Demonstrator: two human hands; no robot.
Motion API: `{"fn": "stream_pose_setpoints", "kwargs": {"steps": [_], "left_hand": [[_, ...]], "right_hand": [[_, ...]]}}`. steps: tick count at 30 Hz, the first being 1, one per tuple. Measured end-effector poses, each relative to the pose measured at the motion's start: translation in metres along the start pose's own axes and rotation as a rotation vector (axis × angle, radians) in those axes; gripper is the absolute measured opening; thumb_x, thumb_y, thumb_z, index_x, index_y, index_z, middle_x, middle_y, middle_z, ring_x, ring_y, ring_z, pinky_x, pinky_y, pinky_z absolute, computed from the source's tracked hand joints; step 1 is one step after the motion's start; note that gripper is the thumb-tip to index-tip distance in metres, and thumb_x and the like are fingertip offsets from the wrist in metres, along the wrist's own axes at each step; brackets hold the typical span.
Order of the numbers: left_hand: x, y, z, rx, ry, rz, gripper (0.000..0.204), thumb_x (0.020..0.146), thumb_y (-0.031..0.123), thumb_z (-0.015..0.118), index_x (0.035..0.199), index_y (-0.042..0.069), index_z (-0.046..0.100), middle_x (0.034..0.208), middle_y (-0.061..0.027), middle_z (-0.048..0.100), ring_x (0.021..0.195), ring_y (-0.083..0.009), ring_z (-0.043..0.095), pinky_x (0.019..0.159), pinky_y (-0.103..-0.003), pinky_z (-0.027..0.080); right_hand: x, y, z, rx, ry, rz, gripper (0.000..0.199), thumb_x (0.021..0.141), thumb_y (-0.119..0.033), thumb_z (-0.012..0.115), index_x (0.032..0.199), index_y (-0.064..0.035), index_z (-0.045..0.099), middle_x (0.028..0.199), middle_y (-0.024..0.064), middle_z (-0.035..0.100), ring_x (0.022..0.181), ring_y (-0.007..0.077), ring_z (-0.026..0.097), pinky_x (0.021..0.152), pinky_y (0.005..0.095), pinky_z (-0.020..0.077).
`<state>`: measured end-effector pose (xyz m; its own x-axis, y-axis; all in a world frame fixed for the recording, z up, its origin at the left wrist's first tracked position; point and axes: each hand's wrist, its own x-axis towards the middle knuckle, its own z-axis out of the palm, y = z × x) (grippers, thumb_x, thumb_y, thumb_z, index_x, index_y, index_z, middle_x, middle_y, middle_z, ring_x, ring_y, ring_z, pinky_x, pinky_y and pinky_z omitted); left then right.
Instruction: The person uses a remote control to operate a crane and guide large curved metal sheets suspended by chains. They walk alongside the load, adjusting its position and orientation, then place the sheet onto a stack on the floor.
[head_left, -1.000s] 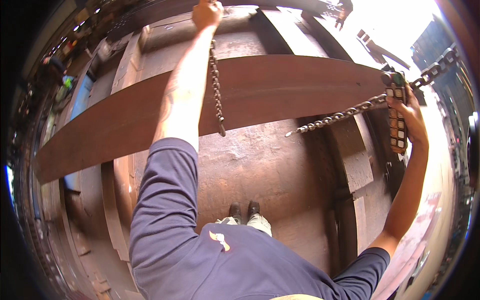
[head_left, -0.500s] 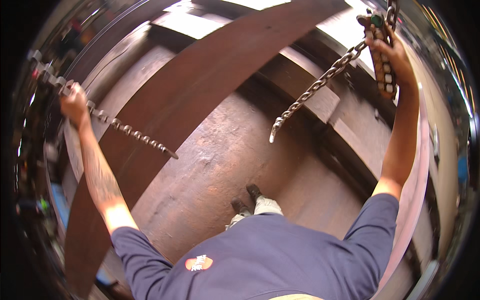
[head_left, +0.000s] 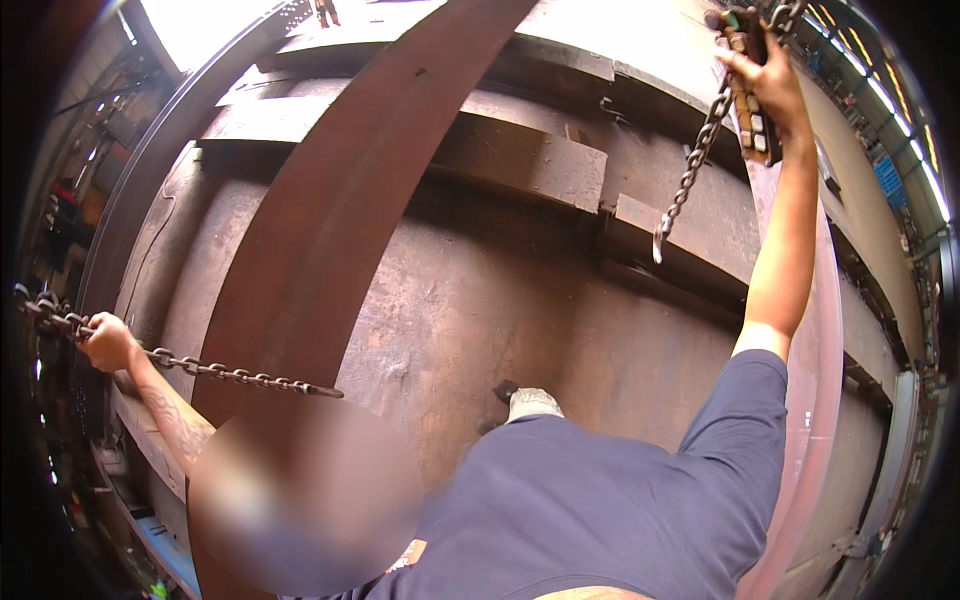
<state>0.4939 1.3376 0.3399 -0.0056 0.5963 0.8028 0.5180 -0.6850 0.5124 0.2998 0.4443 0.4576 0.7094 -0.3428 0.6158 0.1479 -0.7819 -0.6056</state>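
My left hand (head_left: 112, 342) is closed round a steel link chain (head_left: 235, 374) out at the far left. From the fist, that chain trails right to a tapered end piece over the reddish-brown steel plate (head_left: 310, 220). At the upper right my right hand (head_left: 782, 92) grips a worn push-button pendant control (head_left: 750, 115), its buttons in rows. Beside the control runs a second chain (head_left: 685, 180), hanging down to a hook-like end (head_left: 658, 245). Whether my right fingers also hold this chain cannot be made out. A blurred disc hides my left upper arm.
Under my feet spreads a rusty steel surface (head_left: 430, 300). Steel blocks (head_left: 525, 160) cross it ahead. Along my right side curves a pinkish plate edge (head_left: 805, 400), and a dark beam (head_left: 150, 165) rises at the left. Someone's legs (head_left: 327, 12) show at the far top.
The view has shifted, showing more of the far side. My left hand with its chain sits lower and farther left; the right chain's hooked end has swung nearer my right hand. Both grips persist.
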Motion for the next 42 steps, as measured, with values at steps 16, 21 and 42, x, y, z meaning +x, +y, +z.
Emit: {"fn": "stream_pose_setpoints", "kwargs": {"steps": [16, 21, 42], "left_hand": [[-0.024, -0.059, -0.067, -0.984, -0.442, 0.007, 0.015, 0.085, 0.014, 0.067, 0.089, 0.001, 0.071, 0.069, -0.0018, 0.06, 0.055, -0.0109, 0.055, 0.049, -0.026, 0.042], [-0.075, 0.007, -0.197, -1.328, -0.896, -0.171, 0.02, 0.086, 0.005, 0.065, 0.105, -0.001, 0.063, 0.061, 0.005, 0.044, 0.046, -0.0033, 0.037, 0.042, -0.021, 0.031], [-0.052, -0.043, -0.179, -1.341, -0.929, -0.22, 0.014, 0.09, 0.006, 0.059, 0.101, -0.002, 0.063, 0.06, 0.0035, 0.044, 0.046, -0.0045, 0.035, 0.043, -0.023, 0.029]], "right_hand": [[0.042, 0.074, -0.117, -0.076, -0.22, 0.104, 0.069, 0.08, -0.031, 0.07, 0.141, -0.0084, 0.046, 0.12, 0.0064, 0.06, 0.109, 0.0183, 0.056, 0.097, 0.0303, 0.0406], [0.027, 0.031, -0.026, 0.023, -0.47, -0.044, 0.073, 0.079, -0.032, 0.069, 0.144, -0.0103, 0.043, 0.113, 0.0043, 0.058, 0.096, 0.013, 0.055, 0.084, 0.0251, 0.0441], [0.08, -0.061, 0.359, 0.532, -0.982, 0.051, 0.053, 0.078, -0.03, 0.075, 0.119, -0.0051, 0.052, 0.087, 0.0015, 0.06, 0.068, 0.0085, 0.058, 0.059, 0.024, 0.05]]}}
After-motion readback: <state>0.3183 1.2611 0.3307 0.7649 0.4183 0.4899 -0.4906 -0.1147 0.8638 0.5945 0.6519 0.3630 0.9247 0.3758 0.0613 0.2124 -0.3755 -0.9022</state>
